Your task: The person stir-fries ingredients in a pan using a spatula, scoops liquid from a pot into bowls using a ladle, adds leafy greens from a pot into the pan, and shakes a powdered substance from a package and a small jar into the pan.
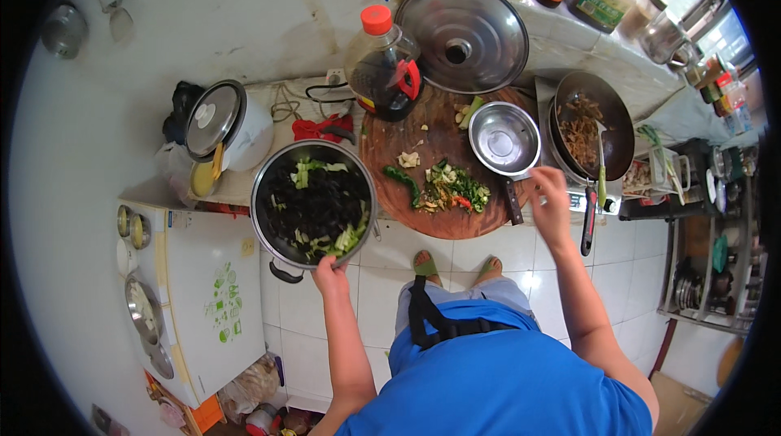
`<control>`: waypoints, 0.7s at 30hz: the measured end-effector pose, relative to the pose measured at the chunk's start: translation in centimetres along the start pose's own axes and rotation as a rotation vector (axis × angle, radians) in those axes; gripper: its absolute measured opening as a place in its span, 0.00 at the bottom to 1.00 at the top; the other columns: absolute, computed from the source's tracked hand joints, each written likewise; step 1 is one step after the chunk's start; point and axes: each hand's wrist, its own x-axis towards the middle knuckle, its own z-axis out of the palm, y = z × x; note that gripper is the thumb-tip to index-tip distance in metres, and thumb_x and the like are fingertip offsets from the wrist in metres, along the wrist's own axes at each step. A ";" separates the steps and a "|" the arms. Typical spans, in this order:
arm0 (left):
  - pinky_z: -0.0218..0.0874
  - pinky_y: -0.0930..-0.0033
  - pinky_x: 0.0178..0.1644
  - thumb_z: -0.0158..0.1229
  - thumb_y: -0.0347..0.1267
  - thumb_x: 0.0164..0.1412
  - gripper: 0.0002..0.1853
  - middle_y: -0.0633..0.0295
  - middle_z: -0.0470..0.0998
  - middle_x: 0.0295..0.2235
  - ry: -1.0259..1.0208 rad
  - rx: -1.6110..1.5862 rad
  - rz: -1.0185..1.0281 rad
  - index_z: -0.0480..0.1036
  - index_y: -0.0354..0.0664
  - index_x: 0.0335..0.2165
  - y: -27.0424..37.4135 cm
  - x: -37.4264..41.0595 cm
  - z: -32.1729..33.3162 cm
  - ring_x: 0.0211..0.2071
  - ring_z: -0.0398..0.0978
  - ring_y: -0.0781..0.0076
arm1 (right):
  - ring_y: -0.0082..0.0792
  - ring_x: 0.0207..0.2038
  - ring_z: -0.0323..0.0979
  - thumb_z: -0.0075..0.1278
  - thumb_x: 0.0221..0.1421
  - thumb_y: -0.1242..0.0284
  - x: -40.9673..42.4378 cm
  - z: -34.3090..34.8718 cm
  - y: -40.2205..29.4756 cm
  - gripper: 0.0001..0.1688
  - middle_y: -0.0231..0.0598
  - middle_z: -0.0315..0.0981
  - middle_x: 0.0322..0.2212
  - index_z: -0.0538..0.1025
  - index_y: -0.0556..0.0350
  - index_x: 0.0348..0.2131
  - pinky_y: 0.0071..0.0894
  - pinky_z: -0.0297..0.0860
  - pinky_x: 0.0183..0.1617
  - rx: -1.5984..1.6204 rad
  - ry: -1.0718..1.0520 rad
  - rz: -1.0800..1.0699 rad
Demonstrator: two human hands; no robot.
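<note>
My left hand (331,279) grips the near rim of a steel pot (259,216) with black handles. Dark, wet-looking pieces, perhaps wood ear fungus (314,210), fill it, with chopped pale-green vegetable (345,241) around the edge. My right hand (549,199) is raised by the right edge of a round wooden chopping board (396,137), fingers bent and nothing visible in them. Just beyond it sits a steel bowl (505,138). A knife handle (513,201) sticks out from under the bowl. Chopped green and red chilli (457,187), a whole green chilli (410,183) and garlic (408,159) lie on the board.
A wok (619,125) holding cooked food and a spatula (602,161) stands on the cooktop at right. Behind the board are a large dark-liquid bottle (384,70) and a leaning lid (488,21). A rice cooker (250,125) and white refrigerator (201,302) stand left.
</note>
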 end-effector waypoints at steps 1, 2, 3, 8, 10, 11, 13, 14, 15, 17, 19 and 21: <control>0.72 0.51 0.39 0.44 0.16 0.43 0.30 0.49 0.67 0.45 -0.019 0.020 -0.026 0.60 0.35 0.50 0.5 -1.9 -0.2 0.41 0.72 0.53 | 0.42 0.38 0.72 0.50 0.44 0.87 -0.1 1.0 -1.1 0.22 0.42 0.70 0.37 0.75 0.55 0.42 0.32 0.70 0.39 0.023 -0.075 -0.079; 0.72 0.52 0.38 0.44 0.16 0.42 0.31 0.51 0.67 0.45 -0.031 0.054 -0.020 0.60 0.37 0.50 1.0 -4.5 0.3 0.41 0.72 0.54 | 0.42 0.39 0.72 0.51 0.42 0.87 0.1 1.4 -3.5 0.24 0.41 0.71 0.37 0.75 0.54 0.42 0.33 0.71 0.39 0.020 -0.196 -0.153; 0.71 0.53 0.37 0.45 0.17 0.41 0.32 0.52 0.68 0.44 -0.049 0.091 -0.015 0.60 0.38 0.51 1.5 -7.5 1.5 0.40 0.72 0.56 | 0.42 0.40 0.72 0.53 0.40 0.85 0.0 2.2 -4.5 0.25 0.41 0.71 0.37 0.76 0.53 0.43 0.34 0.71 0.39 0.094 -0.339 -0.176; 0.73 0.60 0.35 0.46 0.17 0.41 0.34 0.56 0.69 0.44 -0.198 0.234 -0.097 0.60 0.39 0.52 -0.4 -16.3 5.1 0.41 0.73 0.60 | 0.49 0.55 0.58 0.62 0.37 0.76 3.4 3.9 -9.6 0.35 0.47 0.58 0.52 0.71 0.50 0.48 0.41 0.65 0.52 0.131 -0.613 -0.656; 0.72 0.61 0.34 0.45 0.17 0.41 0.33 0.55 0.70 0.44 -0.295 0.272 -0.146 0.61 0.37 0.52 -1.9 -18.8 7.7 0.40 0.74 0.60 | 0.52 0.59 0.53 0.67 0.29 0.70 5.8 4.3 -7.3 0.51 0.48 0.53 0.56 0.63 0.47 0.56 0.48 0.62 0.56 -0.043 -0.604 -0.682; 0.72 0.62 0.34 0.45 0.17 0.41 0.33 0.55 0.70 0.44 -0.344 0.290 -0.173 0.61 0.37 0.52 -2.7 -19.8 9.1 0.39 0.74 0.60 | 0.52 0.59 0.52 0.69 0.27 0.66 6.5 4.5 -5.6 0.58 0.47 0.51 0.57 0.59 0.44 0.59 0.51 0.62 0.55 -0.123 -0.577 -0.672; 0.71 0.57 0.42 0.45 0.18 0.42 0.32 0.54 0.71 0.44 -0.435 0.306 -0.238 0.61 0.35 0.51 -4.5 -21.5 11.7 0.42 0.73 0.57 | 0.53 0.59 0.51 0.70 0.23 0.61 7.0 2.7 -4.6 0.65 0.48 0.48 0.59 0.54 0.40 0.61 0.55 0.62 0.54 -0.300 -0.783 -0.463; 0.71 0.57 0.42 0.45 0.18 0.42 0.31 0.54 0.71 0.44 -0.443 0.309 -0.249 0.61 0.35 0.51 -5.8 -22.1 13.0 0.42 0.73 0.58 | 0.54 0.58 0.51 0.71 0.21 0.58 7.1 1.4 -3.7 0.69 0.48 0.46 0.59 0.52 0.38 0.62 0.57 0.62 0.53 -0.385 -0.879 -0.347; 0.71 0.57 0.42 0.45 0.18 0.43 0.31 0.55 0.71 0.44 -0.459 0.312 -0.256 0.61 0.34 0.51 -7.0 -22.5 14.4 0.41 0.73 0.58 | 0.56 0.56 0.52 0.71 0.17 0.54 7.0 0.2 -2.1 0.72 0.47 0.45 0.59 0.51 0.33 0.63 0.59 0.64 0.50 -0.392 -0.912 -0.294; 0.71 0.57 0.41 0.45 0.18 0.44 0.30 0.55 0.71 0.43 -0.543 0.341 -0.235 0.61 0.34 0.50 -8.3 -23.7 17.0 0.40 0.73 0.59 | 0.55 0.55 0.53 0.70 0.20 0.59 7.0 -3.1 -0.4 0.69 0.50 0.49 0.55 0.52 0.31 0.62 0.57 0.65 0.50 -0.410 -0.863 -0.224; 0.71 0.58 0.40 0.44 0.17 0.44 0.29 0.55 0.71 0.43 -0.596 0.375 -0.236 0.61 0.34 0.50 -9.8 -24.5 19.0 0.40 0.73 0.59 | 0.57 0.54 0.54 0.69 0.22 0.62 7.4 -5.6 1.7 0.64 0.50 0.50 0.53 0.55 0.30 0.60 0.57 0.65 0.49 -0.392 -0.883 -0.116; 0.71 0.58 0.39 0.44 0.17 0.44 0.29 0.54 0.71 0.43 -0.630 0.414 -0.257 0.61 0.34 0.50 -11.6 -25.1 21.2 0.39 0.74 0.59 | 0.59 0.51 0.56 0.67 0.24 0.66 7.4 -7.5 4.1 0.59 0.51 0.52 0.51 0.58 0.31 0.58 0.56 0.66 0.48 -0.326 -0.844 -0.056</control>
